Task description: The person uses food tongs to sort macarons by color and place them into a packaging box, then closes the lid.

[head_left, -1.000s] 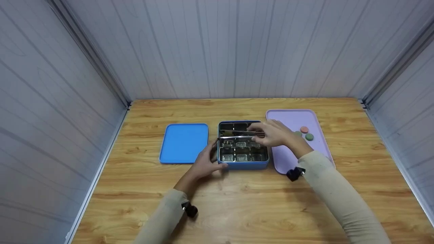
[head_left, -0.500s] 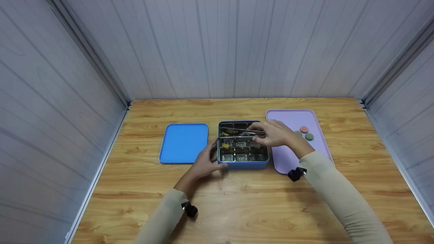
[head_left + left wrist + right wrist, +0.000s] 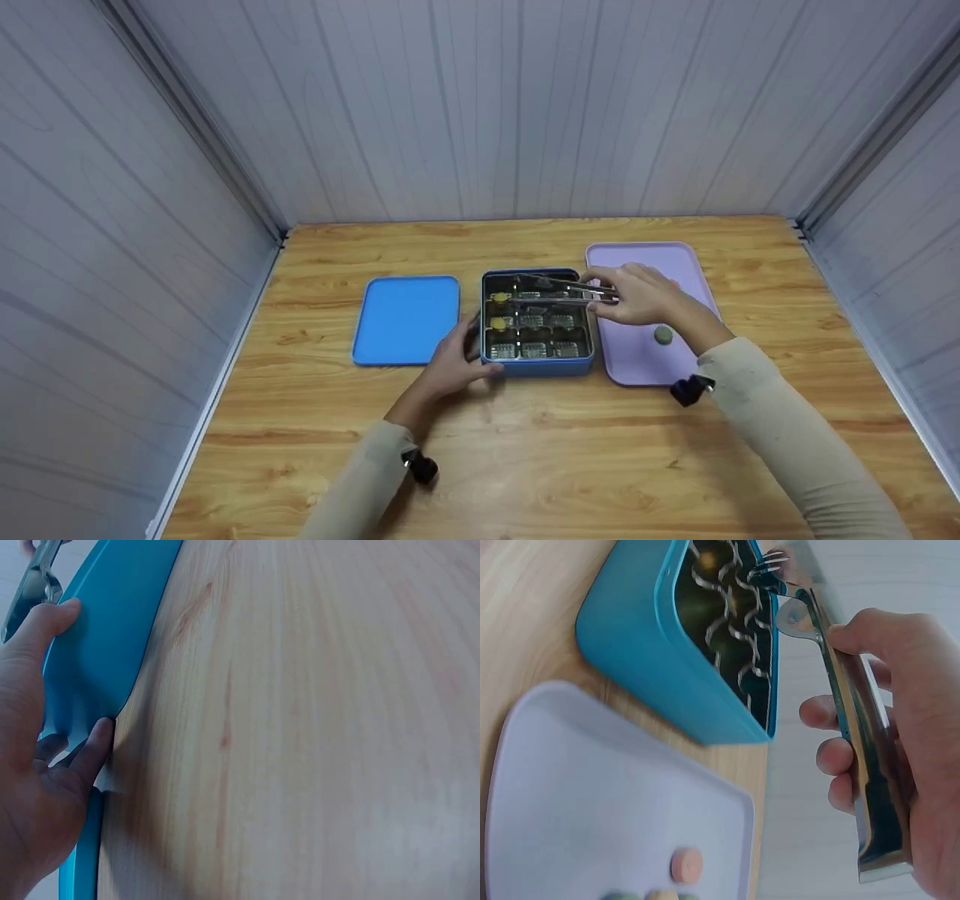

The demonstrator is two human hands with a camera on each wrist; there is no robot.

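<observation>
An open blue tin (image 3: 536, 366) with metal dividers sits mid-table; two yellow pieces (image 3: 498, 324) lie in its left compartments. My left hand (image 3: 459, 358) grips the tin's near-left corner, thumb on the rim; the left wrist view shows its fingers (image 3: 88, 756) curled against the blue wall (image 3: 112, 652). My right hand (image 3: 616, 294) holds metal tongs (image 3: 559, 294) over the tin's back row. In the right wrist view the tongs (image 3: 851, 720) reach from my right hand (image 3: 900, 735) over the tin (image 3: 660, 652), and nothing shows between their tips.
The blue lid (image 3: 406, 319) lies flat left of the tin. A lilac tray (image 3: 637, 360) lies to its right with a green disc (image 3: 663, 335) on it; the right wrist view shows a pink disc (image 3: 686, 864) on the tray (image 3: 592, 795). Grey panel walls enclose the wooden table (image 3: 525, 450).
My right hand and the tongs have drawn back to the right across the tin. Two yellow pieces now show in the left compartments. My left hand has kept its hold.
</observation>
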